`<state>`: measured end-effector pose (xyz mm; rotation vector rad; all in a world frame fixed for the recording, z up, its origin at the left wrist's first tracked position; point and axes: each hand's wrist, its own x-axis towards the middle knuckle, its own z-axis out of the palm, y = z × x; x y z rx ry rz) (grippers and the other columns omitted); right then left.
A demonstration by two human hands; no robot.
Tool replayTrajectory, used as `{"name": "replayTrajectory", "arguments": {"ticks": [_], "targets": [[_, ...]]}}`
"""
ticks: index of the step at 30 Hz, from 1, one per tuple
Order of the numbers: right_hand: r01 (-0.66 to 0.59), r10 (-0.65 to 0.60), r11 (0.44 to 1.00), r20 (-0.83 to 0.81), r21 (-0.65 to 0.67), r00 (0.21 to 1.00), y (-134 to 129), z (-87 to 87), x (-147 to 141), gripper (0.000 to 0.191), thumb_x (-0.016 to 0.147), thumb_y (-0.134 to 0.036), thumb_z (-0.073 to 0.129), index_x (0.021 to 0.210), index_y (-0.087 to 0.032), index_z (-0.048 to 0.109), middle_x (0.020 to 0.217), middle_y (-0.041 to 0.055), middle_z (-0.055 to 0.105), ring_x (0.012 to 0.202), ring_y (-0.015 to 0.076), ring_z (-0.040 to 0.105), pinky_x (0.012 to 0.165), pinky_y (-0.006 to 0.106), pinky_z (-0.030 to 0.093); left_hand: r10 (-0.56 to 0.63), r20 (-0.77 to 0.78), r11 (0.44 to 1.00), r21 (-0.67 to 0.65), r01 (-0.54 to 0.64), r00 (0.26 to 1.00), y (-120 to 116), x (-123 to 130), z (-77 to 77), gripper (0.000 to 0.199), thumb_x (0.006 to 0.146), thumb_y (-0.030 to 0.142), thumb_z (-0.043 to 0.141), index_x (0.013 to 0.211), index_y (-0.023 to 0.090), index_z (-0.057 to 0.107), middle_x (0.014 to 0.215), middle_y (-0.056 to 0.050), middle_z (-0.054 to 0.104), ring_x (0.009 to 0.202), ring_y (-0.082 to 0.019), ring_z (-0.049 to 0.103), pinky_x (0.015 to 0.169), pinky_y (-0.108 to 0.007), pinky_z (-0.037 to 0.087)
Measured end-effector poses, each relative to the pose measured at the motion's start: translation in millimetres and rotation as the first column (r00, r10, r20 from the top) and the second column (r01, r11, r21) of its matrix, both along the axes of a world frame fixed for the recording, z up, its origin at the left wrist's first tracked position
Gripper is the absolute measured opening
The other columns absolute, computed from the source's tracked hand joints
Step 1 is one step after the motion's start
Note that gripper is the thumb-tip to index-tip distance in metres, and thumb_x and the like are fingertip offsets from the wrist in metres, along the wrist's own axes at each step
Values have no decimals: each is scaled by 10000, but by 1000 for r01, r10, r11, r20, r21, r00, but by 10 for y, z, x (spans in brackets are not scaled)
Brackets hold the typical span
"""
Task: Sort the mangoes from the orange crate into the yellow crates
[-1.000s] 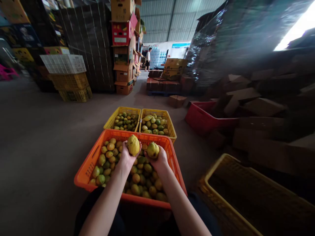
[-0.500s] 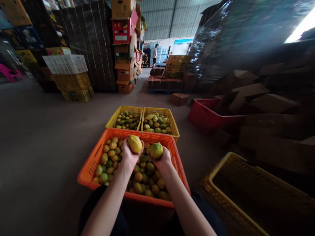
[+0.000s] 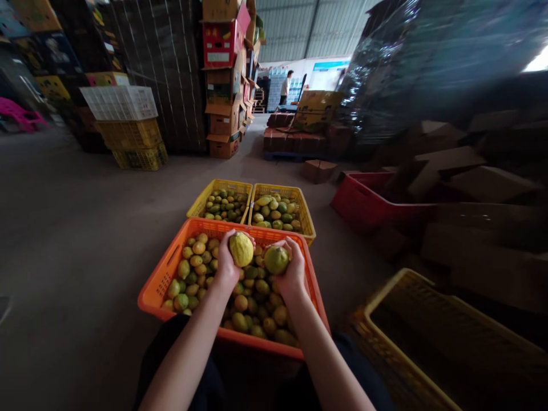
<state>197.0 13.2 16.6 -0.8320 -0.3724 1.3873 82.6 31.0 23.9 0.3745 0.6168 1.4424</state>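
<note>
My left hand point(image 3: 226, 266) is closed around a bumpy yellow lemon point(image 3: 241, 249), its pointed end up. Beside it, my right hand point(image 3: 295, 273) cups a greener lemon point(image 3: 276, 260), fingers curled along its right and far side. Both hands are held over a large orange crate point(image 3: 159, 281), which stands between my knees. Many more yellow, green and orange-tinged fruits point(image 3: 240, 303) fill the crate, partly hidden by my forearms.
Two yellow crates point(image 3: 199, 201) of green and yellow fruit adjoin the orange crate's far side. Another yellow crate point(image 3: 387, 288) is at my right, with a red crate point(image 3: 359, 200) and cardboard beyond. Stacked boxes point(image 3: 220, 120) and a distant person point(image 3: 285, 85) are further back.
Both hands have turned the lemons: the yellow one now stands more upright, and the right fingers have come up around the greener one. The view has shifted slightly left.
</note>
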Motion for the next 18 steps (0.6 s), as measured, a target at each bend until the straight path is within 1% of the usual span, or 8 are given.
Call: {"name": "replayTrajectory", "arguments": {"ticks": [1, 3, 4, 6, 10, 14, 16, 18], "targets": [[24, -27, 998, 33, 64, 999, -15, 14, -7, 246, 735, -349, 533, 567, -169, 537, 547, -1, 602, 471, 107, 538, 494, 225, 459, 22, -67, 996, 86, -17, 998, -21, 10, 8, 319, 792, 286, 447, 570, 133, 617, 564, -61, 621, 674, -189, 647, 655, -275, 512], [66, -78, 987, 74, 149, 994, -40, 31, -28, 234, 716, -341, 542, 560, -167, 559, 568, -4, 612, 494, 103, 539, 533, 224, 465, 97, -179, 973, 222, -56, 979, -70, 26, 17, 299, 773, 268, 470, 545, 141, 615, 574, -54, 631, 688, -186, 647, 645, -249, 495], [85, -101, 981, 85, 174, 991, -49, 33, -42, 225, 712, -334, 541, 562, -168, 567, 576, -6, 616, 506, 102, 541, 553, 225, 467, 129, -223, 962, 265, -67, 966, -95, 33, 16, 290, 771, 254, 477, 542, 145, 617, 587, -53, 641, 696, -186, 646, 641, -240, 487], [112, -136, 972, 102, 208, 986, -62, 28, -70, 222, 714, -332, 533, 567, -171, 573, 587, -8, 615, 531, 104, 548, 593, 230, 471, 167, -280, 952, 297, -80, 946, -141, 41, 6, 271, 772, 231, 493, 550, 150, 626, 625, -54, 662, 721, -189, 648, 640, -230, 473], [140, -177, 958, 129, 249, 976, -77, 16, -102, 228, 724, -330, 521, 572, -171, 584, 599, -5, 609, 575, 116, 564, 642, 240, 473, 167, -298, 960, 265, -86, 940, -196, 40, -23, 223, 764, 197, 541, 574, 149, 646, 689, -58, 689, 765, -199, 651, 657, -224, 463], [138, -171, 956, 112, 259, 979, -79, 10, -92, 220, 735, -318, 522, 585, -173, 591, 609, -6, 615, 588, 120, 573, 647, 245, 477, 159, -280, 960, 268, -82, 947, -196, 47, 3, 230, 767, 167, 537, 567, 149, 649, 679, -52, 690, 758, -194, 656, 645, -217, 465], [132, -163, 962, 115, 241, 980, -61, -6, -77, 226, 738, -334, 531, 588, -174, 585, 608, -9, 618, 577, 117, 575, 632, 239, 478, 137, -245, 976, 197, -90, 960, -164, 57, 28, 233, 766, 164, 531, 561, 146, 640, 662, -51, 682, 746, -191, 659, 642, -216, 473], [90, -120, 978, 158, 187, 980, -28, -32, -60, 253, 748, -362, 535, 588, -172, 583, 603, -8, 624, 561, 115, 576, 588, 225, 476, 72, -200, 996, 58, -61, 977, -106, 59, 38, 233, 774, 174, 518, 571, 139, 627, 632, -53, 666, 719, -187, 659, 642, -225, 487]]}}
